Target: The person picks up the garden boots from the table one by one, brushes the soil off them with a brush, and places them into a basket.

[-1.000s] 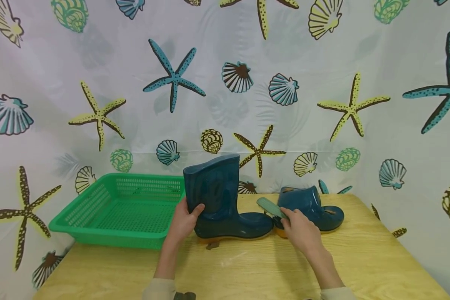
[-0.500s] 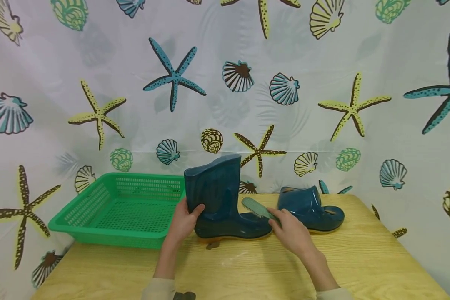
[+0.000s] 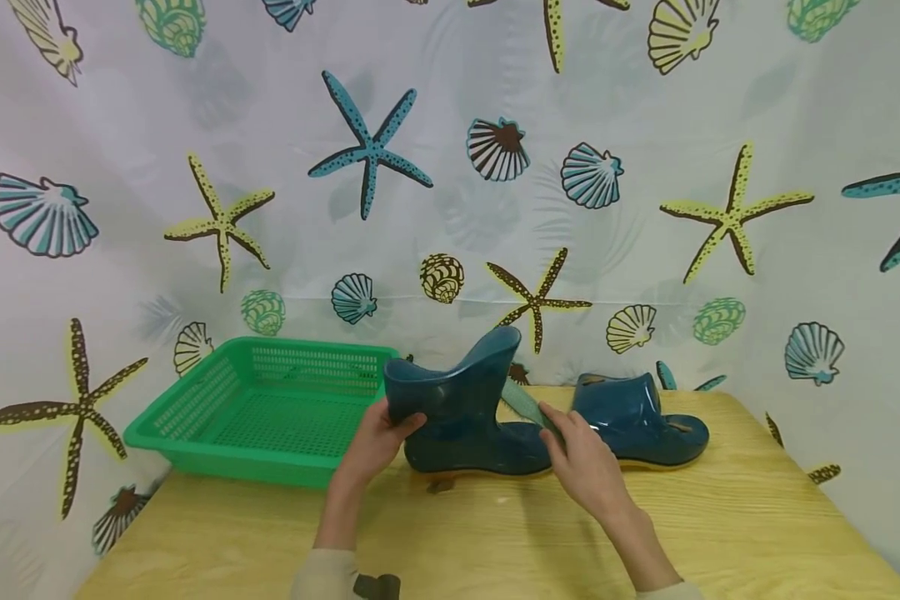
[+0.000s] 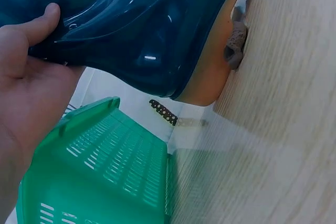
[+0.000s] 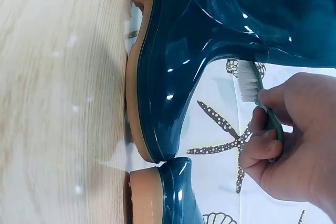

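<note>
A dark blue rubber boot (image 3: pixel 453 417) with a tan sole stands in the middle of the table, toe pointing right. My left hand (image 3: pixel 375 437) grips the back of its shaft, thumb on the near side; the opening gapes toward me. In my right hand (image 3: pixel 588 462) is a green-handled scrub brush (image 3: pixel 523 404), held by its handle. White bristles (image 5: pixel 245 81) face the boot near the front of the ankle in the right wrist view, and the boot hides the brush's far end. A second blue boot (image 3: pixel 622 408), its shaft slumped, sits just past the first one's toe.
A green plastic basket (image 3: pixel 232 467) stands left of the boot, its rim near my left hand. Under the sole lies a small grey-brown lump (image 4: pixel 235 45) on the wooden table (image 3: pixel 495 533). A shell-and-starfish printed curtain (image 3: pixel 540 217) hangs right behind the table.
The brush has moved left from the second boot, over the first boot's toe, to the front of its shaft. The shaft now leans and its opening shows wider. The head view has shifted slightly left.
</note>
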Demonstrator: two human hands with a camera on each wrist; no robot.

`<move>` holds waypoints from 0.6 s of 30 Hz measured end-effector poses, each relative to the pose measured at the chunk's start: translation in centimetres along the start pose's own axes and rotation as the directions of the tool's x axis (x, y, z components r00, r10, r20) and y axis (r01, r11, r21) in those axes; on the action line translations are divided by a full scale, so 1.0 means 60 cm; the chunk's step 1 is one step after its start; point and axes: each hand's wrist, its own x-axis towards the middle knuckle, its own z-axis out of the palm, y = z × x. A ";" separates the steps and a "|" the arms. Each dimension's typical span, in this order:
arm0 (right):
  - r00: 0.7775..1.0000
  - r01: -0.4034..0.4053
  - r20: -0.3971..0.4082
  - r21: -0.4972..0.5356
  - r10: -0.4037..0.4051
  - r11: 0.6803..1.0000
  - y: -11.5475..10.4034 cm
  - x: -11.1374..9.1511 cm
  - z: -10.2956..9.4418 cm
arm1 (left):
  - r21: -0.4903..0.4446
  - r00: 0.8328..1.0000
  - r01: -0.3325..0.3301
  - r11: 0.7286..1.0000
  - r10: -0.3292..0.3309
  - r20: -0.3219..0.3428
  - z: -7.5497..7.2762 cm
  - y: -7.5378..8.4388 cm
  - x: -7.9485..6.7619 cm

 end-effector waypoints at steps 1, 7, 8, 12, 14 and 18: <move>1.000 -0.001 -0.002 0.014 0.001 1.000 -0.001 0.000 -0.002 | 0.000 1.000 -0.008 1.000 0.008 0.010 -0.001 0.001 0.001; 1.000 -0.027 -0.005 0.070 0.027 0.997 -0.001 0.001 -0.008 | 0.037 0.991 0.127 0.991 -0.125 -0.055 0.000 0.020 0.007; 1.000 -0.030 -0.001 0.074 0.030 0.997 -0.001 0.002 -0.008 | 0.036 0.985 0.159 0.987 -0.156 -0.074 0.000 0.025 0.007; 0.999 -0.039 0.012 0.097 0.038 0.995 0.002 0.003 -0.010 | -0.015 0.975 0.173 0.985 -0.174 -0.140 -0.001 0.055 0.010; 0.999 -0.042 0.011 0.107 0.041 0.993 0.003 0.004 -0.010 | -0.043 0.974 0.112 0.993 -0.118 -0.195 0.000 0.072 0.012; 0.999 -0.044 0.006 0.111 0.044 0.993 0.005 0.004 -0.012 | 0.026 0.909 -0.129 0.991 0.128 -0.397 0.006 0.101 0.010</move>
